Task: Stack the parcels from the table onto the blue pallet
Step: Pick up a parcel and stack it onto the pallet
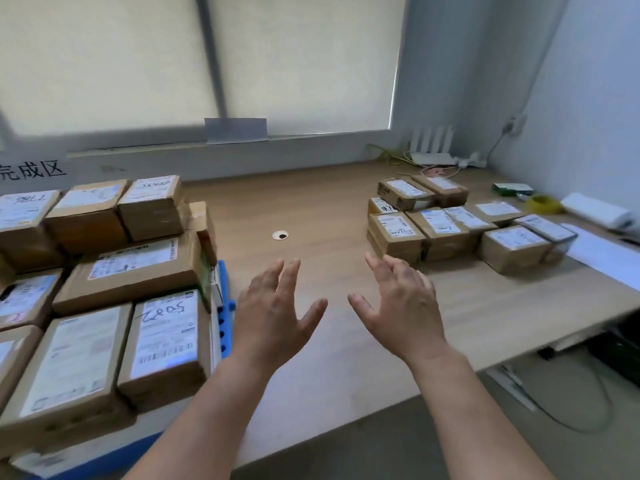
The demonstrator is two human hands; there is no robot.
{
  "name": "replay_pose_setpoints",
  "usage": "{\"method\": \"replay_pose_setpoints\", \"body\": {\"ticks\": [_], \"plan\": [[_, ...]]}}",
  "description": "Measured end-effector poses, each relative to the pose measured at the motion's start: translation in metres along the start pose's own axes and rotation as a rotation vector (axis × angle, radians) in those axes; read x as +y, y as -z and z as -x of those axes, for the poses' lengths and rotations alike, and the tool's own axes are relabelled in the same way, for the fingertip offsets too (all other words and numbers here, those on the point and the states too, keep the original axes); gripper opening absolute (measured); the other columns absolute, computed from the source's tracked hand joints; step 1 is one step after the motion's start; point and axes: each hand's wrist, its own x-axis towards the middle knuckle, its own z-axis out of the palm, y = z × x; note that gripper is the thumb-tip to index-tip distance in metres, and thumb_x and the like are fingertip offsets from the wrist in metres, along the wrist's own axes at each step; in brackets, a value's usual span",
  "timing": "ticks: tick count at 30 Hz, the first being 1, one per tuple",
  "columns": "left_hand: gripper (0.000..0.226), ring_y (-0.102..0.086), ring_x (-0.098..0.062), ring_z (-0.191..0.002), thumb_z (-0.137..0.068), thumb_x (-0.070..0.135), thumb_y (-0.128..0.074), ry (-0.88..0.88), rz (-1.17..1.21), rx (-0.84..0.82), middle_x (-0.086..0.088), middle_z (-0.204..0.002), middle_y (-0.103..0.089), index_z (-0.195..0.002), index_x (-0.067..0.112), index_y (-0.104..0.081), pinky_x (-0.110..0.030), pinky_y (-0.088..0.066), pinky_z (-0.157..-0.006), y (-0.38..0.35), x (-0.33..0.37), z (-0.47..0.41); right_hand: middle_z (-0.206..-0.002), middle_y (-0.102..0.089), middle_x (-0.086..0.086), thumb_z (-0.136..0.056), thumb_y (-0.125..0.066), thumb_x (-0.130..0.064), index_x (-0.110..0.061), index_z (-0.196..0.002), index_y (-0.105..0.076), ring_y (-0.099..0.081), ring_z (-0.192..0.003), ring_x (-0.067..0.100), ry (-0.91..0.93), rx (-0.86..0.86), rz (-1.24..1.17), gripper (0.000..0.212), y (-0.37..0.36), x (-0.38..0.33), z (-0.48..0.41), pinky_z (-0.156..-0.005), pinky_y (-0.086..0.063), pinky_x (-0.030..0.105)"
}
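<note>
Several brown cardboard parcels with white labels lie stacked at the left on the blue pallet point(224, 306), of which only the right edge shows. The nearest stacked parcel point(166, 344) bears handwritten digits. More parcels sit in a cluster on the wooden table point(329, 209) at the right; the closest one point(396, 237) lies just beyond my right hand. My left hand point(273, 317) and my right hand point(401, 306) hover over the table's middle, palms facing each other, fingers spread and straight, holding nothing.
A round cable hole point(280, 235) sits in the table's middle. A white router point(434, 147), cables, a yellow tape roll point(543, 203) and a paper roll point(595, 209) lie at the far right. The table's front edge runs diagonally below my forearms.
</note>
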Motion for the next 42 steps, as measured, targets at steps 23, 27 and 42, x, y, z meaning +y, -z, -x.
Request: {"method": "replay_pose_setpoints", "body": {"ticks": [23,27,42], "plan": [[0.079,-0.004,-0.020,-0.147,-0.088,0.071,-0.027,-0.219,0.008,-0.307,0.000,-0.160,-0.007,-0.152,0.029,-0.009,-0.037,-0.007,-0.118,-0.165,0.198,-0.104,-0.126,-0.060,0.014,-0.078,-0.051,-0.048,-0.014,-0.135,-0.055,-0.056,-0.118,0.031,-0.378,0.094,0.078,0.066,0.011,0.233,-0.034,-0.101,-0.039,0.048],[0.080,-0.005,-0.019,-0.147,-0.088,0.070,-0.030,-0.188,0.041,-0.348,0.000,-0.160,-0.006,-0.152,0.028,-0.007,-0.035,-0.009,-0.118,-0.194,0.221,-0.142,-0.135,-0.054,0.011,-0.082,-0.043,-0.052,-0.017,-0.140,-0.048,-0.048,-0.127,0.027,-0.379,0.052,0.098,0.068,0.015,0.275,-0.066,-0.106,-0.033,0.046],[0.079,-0.017,-0.018,-0.144,-0.089,0.065,-0.037,-0.074,0.170,-0.460,0.001,-0.158,-0.018,-0.152,0.027,-0.010,-0.033,-0.022,-0.114,-0.293,0.287,-0.229,-0.148,-0.035,0.003,-0.094,-0.049,-0.045,-0.024,-0.149,-0.031,-0.030,-0.137,0.017,-0.451,-0.102,0.078,0.061,-0.003,0.417,-0.149,-0.111,-0.028,0.031]]}}
